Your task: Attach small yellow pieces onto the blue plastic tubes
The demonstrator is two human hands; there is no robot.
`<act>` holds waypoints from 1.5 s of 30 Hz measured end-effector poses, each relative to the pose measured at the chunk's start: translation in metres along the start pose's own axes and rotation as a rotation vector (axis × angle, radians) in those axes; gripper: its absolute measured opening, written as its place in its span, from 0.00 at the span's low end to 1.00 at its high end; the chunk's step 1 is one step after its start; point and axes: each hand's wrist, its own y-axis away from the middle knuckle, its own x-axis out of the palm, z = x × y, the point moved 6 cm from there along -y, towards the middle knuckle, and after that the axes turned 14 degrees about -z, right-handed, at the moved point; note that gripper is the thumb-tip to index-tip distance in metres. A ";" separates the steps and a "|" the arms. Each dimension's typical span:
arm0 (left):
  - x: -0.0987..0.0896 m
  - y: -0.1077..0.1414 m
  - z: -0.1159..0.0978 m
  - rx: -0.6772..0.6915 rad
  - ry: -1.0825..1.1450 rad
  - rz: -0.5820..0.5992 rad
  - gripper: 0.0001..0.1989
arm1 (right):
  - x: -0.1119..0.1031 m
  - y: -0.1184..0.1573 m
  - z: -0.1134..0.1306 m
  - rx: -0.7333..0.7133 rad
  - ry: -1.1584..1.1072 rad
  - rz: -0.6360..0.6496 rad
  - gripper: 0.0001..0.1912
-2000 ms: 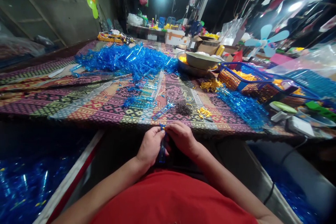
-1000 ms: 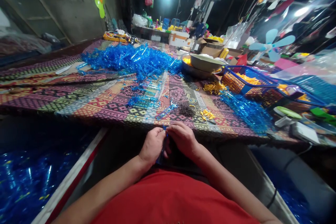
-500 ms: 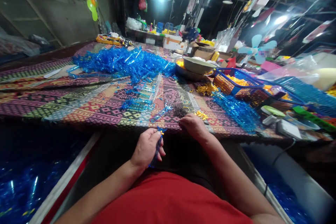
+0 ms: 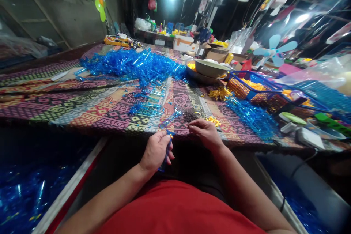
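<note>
Patterned tablecloth (image 4: 109, 106) spread nine to three o'clock. Six o'clock: translucent blue plastic piece (image 4: 165, 158), gripped in your left hand (image 4: 156, 150); seemed light, stiff, slick, best held mid-body. Your right hand (image 4: 207, 135): fingertips pinched near dark granules (image 4: 189, 116), contents indiscernible.

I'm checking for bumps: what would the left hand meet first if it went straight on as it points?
Probably the near edge of the patterned cloth, just ahead of the left hand; if it passes above that, the dark pile. Depth is unclear.
</note>
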 end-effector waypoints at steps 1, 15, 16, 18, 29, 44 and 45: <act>0.001 -0.001 0.000 0.011 -0.008 0.001 0.12 | 0.004 0.005 0.001 0.097 -0.106 0.009 0.08; -0.004 0.005 -0.010 0.188 -0.235 -0.038 0.11 | 0.050 0.049 0.019 0.318 -0.413 0.223 0.10; -0.005 0.005 -0.010 0.192 -0.245 -0.043 0.11 | 0.051 0.050 0.019 0.318 -0.410 0.233 0.10; -0.006 0.006 -0.009 0.197 -0.255 -0.047 0.11 | 0.052 0.051 0.019 0.313 -0.398 0.246 0.10; -0.009 0.007 -0.005 0.275 -0.349 -0.059 0.11 | 0.058 0.051 0.023 0.239 -0.229 0.268 0.12; -0.008 0.006 -0.002 0.246 -0.340 -0.063 0.12 | 0.057 0.052 0.016 0.368 -0.262 0.303 0.14; -0.008 0.006 -0.002 0.245 -0.343 -0.063 0.12 | 0.057 0.052 0.016 0.367 -0.257 0.295 0.14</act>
